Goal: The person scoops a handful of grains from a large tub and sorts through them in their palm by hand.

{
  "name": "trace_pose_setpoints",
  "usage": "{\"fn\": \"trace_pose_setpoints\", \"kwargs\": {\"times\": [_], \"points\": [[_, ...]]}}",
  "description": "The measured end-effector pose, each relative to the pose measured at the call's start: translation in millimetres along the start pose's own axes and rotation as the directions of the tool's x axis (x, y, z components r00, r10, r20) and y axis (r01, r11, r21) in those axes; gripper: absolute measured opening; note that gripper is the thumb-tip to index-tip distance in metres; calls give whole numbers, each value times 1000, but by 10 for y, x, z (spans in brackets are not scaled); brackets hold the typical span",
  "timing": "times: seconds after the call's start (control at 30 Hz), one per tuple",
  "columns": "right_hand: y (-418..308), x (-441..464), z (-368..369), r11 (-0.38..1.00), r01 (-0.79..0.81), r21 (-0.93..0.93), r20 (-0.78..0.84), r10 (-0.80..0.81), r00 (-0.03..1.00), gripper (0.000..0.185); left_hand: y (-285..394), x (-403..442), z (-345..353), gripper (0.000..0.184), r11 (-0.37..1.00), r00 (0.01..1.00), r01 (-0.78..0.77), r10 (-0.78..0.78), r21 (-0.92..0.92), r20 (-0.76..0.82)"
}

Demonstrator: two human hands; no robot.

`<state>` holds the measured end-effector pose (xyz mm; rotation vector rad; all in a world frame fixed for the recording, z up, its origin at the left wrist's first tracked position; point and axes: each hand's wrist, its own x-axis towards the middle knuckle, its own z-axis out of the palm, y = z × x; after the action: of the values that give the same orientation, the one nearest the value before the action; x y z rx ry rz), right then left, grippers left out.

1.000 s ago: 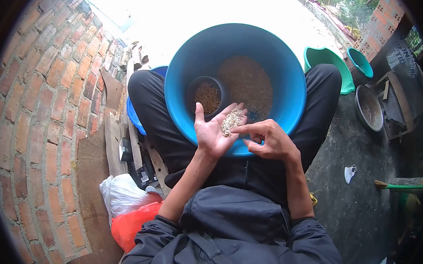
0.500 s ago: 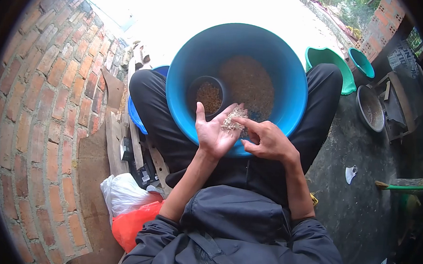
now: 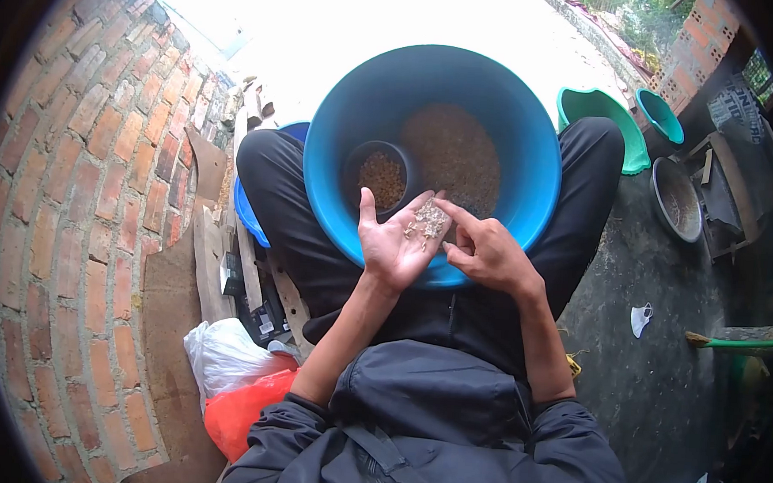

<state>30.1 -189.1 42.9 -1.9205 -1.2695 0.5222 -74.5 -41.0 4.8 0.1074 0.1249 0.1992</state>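
Note:
A large blue basin [image 3: 529, 224] sits between my knees, with a layer of light brown grains [image 3: 454, 153] on its bottom. Inside it at the left is a small dark bowl [image 3: 353, 170] of orange-brown pieces. My left hand [image 3: 393, 249] lies palm up over the basin's near edge, bearing a small heap of pale flakes or grains [image 3: 426, 223]. Beside it my right hand [image 3: 496, 257] has its index finger stretched toward the heap, near the left fingertips, and its other fingers curled. Nothing can be made out in the right hand.
A brick wall [image 3: 76, 249] rises at the left. White [image 3: 225, 356] and red plastic bags [image 3: 248, 410] lie by my left elbow. Green basins [image 3: 606, 122], a metal bowl [image 3: 675, 197], a white mask [image 3: 640, 319] and a green-handled tool [image 3: 739, 342] are at the right.
My right index finger has swept across the left palm toward the fingertips. The pale heap is now smaller and more spread out, with more palm showing.

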Motion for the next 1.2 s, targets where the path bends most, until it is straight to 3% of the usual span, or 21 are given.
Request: {"fn": "trace_pose_setpoints", "kwargs": {"times": [0.17,0.23,0.27,0.4,0.43,0.53,0.63,0.7,0.83,0.9,0.93,1.0,1.03,1.07,1.1,1.13,1.2], "points": [[-29,-19,73,999,21,32,-83,-18,996,60,47,129,28,107,995,997,43,-37,87,-74],[-43,-53,81,998,70,-10,-102,-70,992,59,48,181,181,106,993,968,19,11,117,-249],[-42,-64,57,998,68,-10,-106,-69,992,59,70,220,222,105,986,967,43,-1,160,-254],[13,-76,-15,921,90,378,-257,11,966,61,248,461,422,95,927,960,170,-79,335,-267],[24,-77,-33,921,90,380,-260,13,966,61,244,489,589,93,911,964,173,-79,373,-255],[46,-84,-59,767,149,625,-321,78,944,54,368,733,611,91,851,964,225,-124,475,-234],[111,-71,-75,692,223,686,-392,93,915,52,345,815,757,91,754,943,289,-120,589,-310],[123,-71,-78,642,246,726,-405,110,908,51,284,832,866,90,705,915,309,-38,638,-401],[162,-75,-92,538,279,795,-422,161,892,55,350,1024,781,90,712,929,318,-102,626,-356],[185,-75,-100,471,316,824,-425,144,894,55,388,1131,766,95,586,940,332,-138,739,-313],[193,-75,-102,470,315,824,-424,145,894,55,383,1161,794,95,586,939,333,-138,739,-314],[202,-73,-104,361,351,864,-424,146,894,53,373,1224,851,79,364,947,289,-242,885,-210],[207,-70,-97,360,350,865,-422,145,895,53,399,1266,844,79,365,948,288,-240,886,-209],[216,-68,-94,354,362,862,-433,144,890,53,417,1319,834,68,-183,979,59,-180,981,-92],[226,-70,-103,349,376,859,-446,145,883,53,421,1375,811,58,-676,980,-167,-196,718,43],[229,-74,-110,351,376,857,-447,147,882,53,389,1408,757,45,-864,962,-245,-159,440,223],[225,-73,-95,340,376,862,-444,152,883,52,342,1369,844,43,-874,971,-180,-84,451,223]]}}
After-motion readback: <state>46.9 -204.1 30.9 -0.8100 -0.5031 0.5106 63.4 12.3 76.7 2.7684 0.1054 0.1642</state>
